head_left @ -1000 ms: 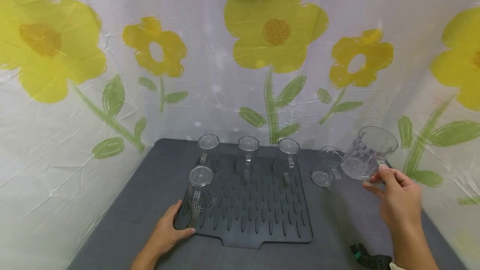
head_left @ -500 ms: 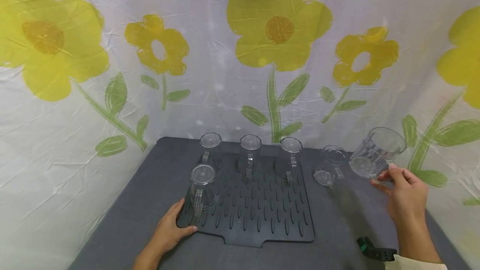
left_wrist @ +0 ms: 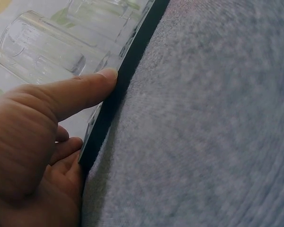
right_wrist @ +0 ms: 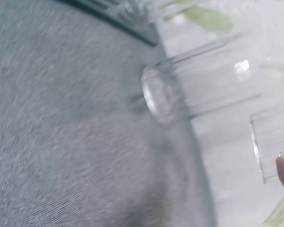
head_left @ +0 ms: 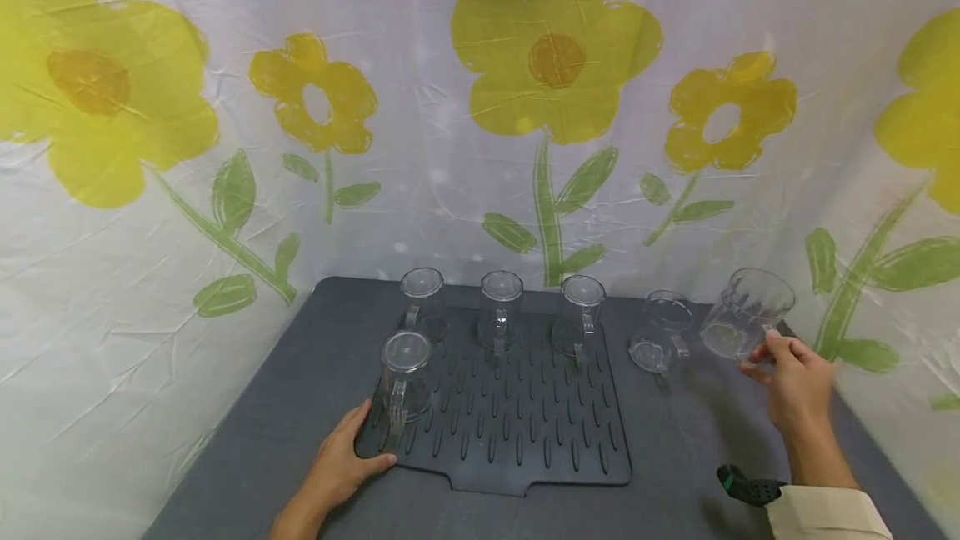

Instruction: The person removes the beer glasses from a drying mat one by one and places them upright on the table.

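Note:
My right hand [head_left: 799,383] pinches the handle of a clear mug [head_left: 750,307] at the back right of the table. That mug is tilted, its mouth up and leaning right. To its left another clear mug [head_left: 660,332] stands mouth up on the table. My left hand [head_left: 335,455] grips the near left corner of a dark ribbed drying mat [head_left: 517,440], the thumb on its front edge and the fingers along its left side. In the left wrist view the thumb [left_wrist: 85,92] presses the mat's edge [left_wrist: 128,66]. Several clear mugs stand upside down on the mat, including one mug [head_left: 407,377] near my left hand.
Three upside-down mugs form a row along the mat's back edge, among them a middle mug [head_left: 500,315]. Behind the grey tabletop [head_left: 255,415] hangs a flower-print curtain [head_left: 420,148]. A black strap [head_left: 750,486] shows by my right wrist.
My right hand first shifted slightly right with the mug, then the mug came down a little and back to the left. My left hand stays at the mat's corner.

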Tool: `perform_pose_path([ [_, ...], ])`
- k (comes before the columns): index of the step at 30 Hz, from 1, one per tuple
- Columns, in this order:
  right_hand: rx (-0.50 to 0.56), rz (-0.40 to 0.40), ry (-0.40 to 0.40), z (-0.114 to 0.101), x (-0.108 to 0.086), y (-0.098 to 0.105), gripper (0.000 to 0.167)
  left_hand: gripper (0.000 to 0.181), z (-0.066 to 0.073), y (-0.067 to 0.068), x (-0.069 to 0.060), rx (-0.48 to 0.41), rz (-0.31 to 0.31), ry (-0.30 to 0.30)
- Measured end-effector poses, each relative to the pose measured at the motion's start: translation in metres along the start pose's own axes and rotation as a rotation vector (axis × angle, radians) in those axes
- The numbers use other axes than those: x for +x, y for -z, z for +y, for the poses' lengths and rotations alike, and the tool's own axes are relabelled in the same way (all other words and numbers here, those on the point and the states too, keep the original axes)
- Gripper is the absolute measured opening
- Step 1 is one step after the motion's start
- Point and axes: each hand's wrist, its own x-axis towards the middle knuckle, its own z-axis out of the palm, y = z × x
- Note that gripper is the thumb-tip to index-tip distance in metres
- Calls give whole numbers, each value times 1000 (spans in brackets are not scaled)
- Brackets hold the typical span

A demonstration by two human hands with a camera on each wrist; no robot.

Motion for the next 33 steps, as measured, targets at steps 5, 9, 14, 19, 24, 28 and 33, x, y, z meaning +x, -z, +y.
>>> perform_pose_path([
  [5, -25, 27, -29, 17, 11, 6, 34, 102, -1, 0, 2, -8, -2, 1],
  [9, -17, 47, -39, 31, 18, 11, 34, 103, 0, 1, 2, -1, -4, 8],
  [14, -31, 65, -75, 41, 22, 16, 34, 102, 1, 0, 1, 3, 1, 6],
  [19, -85, 84, -143, 45, 24, 18, 36, 102, 1, 0, 0, -3, -2, 13],
  [24, -145, 108, -173, 53, 26, 20, 37, 102, 0, 0, 0, -5, -4, 11],
  [28, -177, 99, -165, 58, 27, 23, 37, 102, 1, 0, -1, -9, -3, 6],
  [33, -128, 47, -157, 59, 26, 27, 36, 101, 2, 1, -1, -17, 0, 6],
])
